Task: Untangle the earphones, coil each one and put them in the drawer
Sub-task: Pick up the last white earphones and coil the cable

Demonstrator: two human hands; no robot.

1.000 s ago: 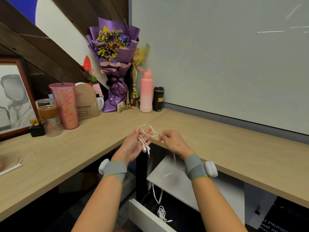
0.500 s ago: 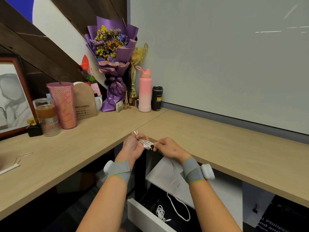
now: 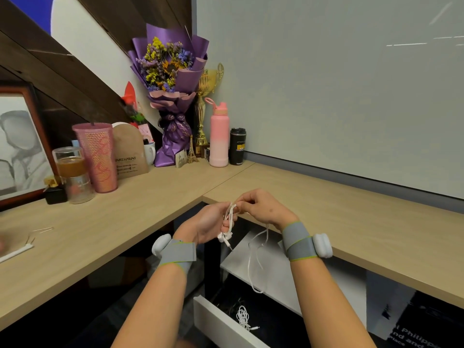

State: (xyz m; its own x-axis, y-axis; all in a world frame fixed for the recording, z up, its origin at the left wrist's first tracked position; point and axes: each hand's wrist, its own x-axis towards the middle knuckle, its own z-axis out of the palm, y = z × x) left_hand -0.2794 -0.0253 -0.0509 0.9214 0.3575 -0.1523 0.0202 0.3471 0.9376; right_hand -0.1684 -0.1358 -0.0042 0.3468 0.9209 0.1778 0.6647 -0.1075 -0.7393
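My left hand (image 3: 209, 223) holds loops of white earphones (image 3: 228, 222) wound around its fingers, with the earbuds and plug dangling under the palm. My right hand (image 3: 261, 205) pinches the cord at the top of the loops, right beside the left fingers. A loose length of the same cord (image 3: 256, 262) hangs down from the hands in a long loop. Below, an open white drawer (image 3: 218, 322) holds another coiled white earphone (image 3: 243, 317). Both wrists wear grey bands with white sensors.
An L-shaped wooden desk (image 3: 351, 222) wraps around me. At its back corner stand a purple bouquet (image 3: 170, 96), a trophy (image 3: 204, 109), a pink bottle (image 3: 219, 136), a black cup (image 3: 237, 146), a pink tumbler (image 3: 96, 156) and a glass (image 3: 72, 177). A framed picture (image 3: 17, 146) leans at left.
My right hand has risen over the left fingers, laying another turn of cord on them. The hanging cord has grown shorter, and the earbuds now dangle below the left palm.
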